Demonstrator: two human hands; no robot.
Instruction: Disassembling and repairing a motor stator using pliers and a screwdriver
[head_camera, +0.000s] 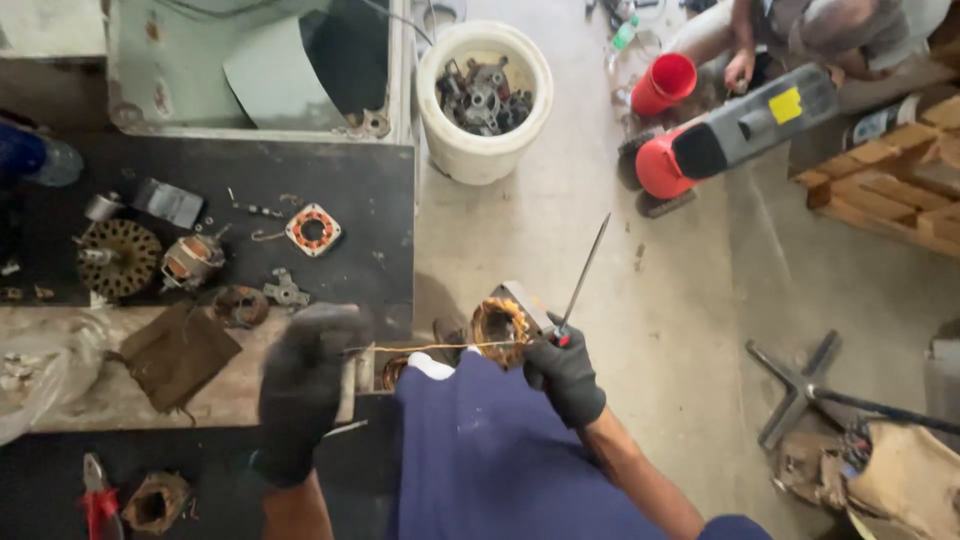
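Observation:
Both my hands wear dark gloves. My left hand (305, 385) is closed on the end of a strand of copper wire (430, 347) that runs taut to a motor stator (503, 325) with copper windings, resting on my knee in blue trousers. My right hand (563, 372) grips the stator's side together with a long thin screwdriver (585, 272), whose shaft points up and away.
A dark workbench (370, 200) on the left carries motor parts, a small wound stator (313, 230) and a fan disc (120, 258). A white bucket (484, 100) of metal parts stands ahead. Another person (800, 30) sits at the top right by a red-and-grey machine (730, 135). Red pliers (98, 500) lie at the bottom left.

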